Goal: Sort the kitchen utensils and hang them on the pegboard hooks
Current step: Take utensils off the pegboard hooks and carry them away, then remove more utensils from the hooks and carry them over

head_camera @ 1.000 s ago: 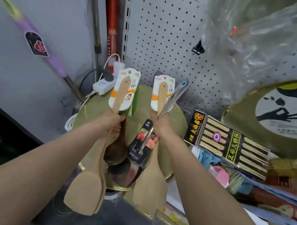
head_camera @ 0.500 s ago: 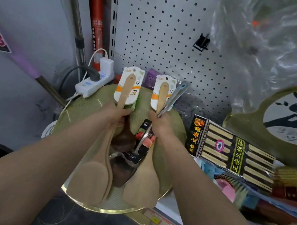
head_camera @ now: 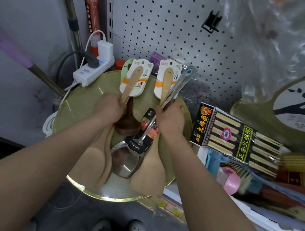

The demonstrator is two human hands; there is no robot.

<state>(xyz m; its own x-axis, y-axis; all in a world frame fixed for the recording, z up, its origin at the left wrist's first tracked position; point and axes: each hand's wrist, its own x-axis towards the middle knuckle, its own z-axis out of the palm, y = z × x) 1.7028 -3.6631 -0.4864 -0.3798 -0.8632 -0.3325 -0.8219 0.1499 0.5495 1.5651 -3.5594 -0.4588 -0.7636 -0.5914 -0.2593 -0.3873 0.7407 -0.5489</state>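
As the view looks down from head height, the white pegboard (head_camera: 162,18) fills the upper middle, with a crumpled clear plastic bag (head_camera: 277,39) hanging in front of its right part. Below it a round woven tray (head_camera: 76,116) with a gold rim leans behind both forearms. To the right lies a black pack of bamboo chopsticks (head_camera: 238,142), near the tray's edge.

The left hand (head_camera: 107,108) has its fingers curled round the handle of the left wooden spatula (head_camera: 89,163). The blade hangs down and the carded handle end points up toward the pegboard. A dark wooden spoon (head_camera: 126,126) sits in the same grip, just below the hand. The right hand (head_camera: 170,120) has its fingers wrapped round two handles together: the right wooden spatula (head_camera: 148,176) and a steel turner (head_camera: 126,163). Both blades point down. The turner carries a black label, and its blue-tipped handle end lies beside the spatula's card. All utensils are held in front of the tray, below the pegboard, none on a hook.

A white power strip (head_camera: 93,69) rests at the tray's upper left. One black hook (head_camera: 210,24) projects from the pegboard, well above the hands.
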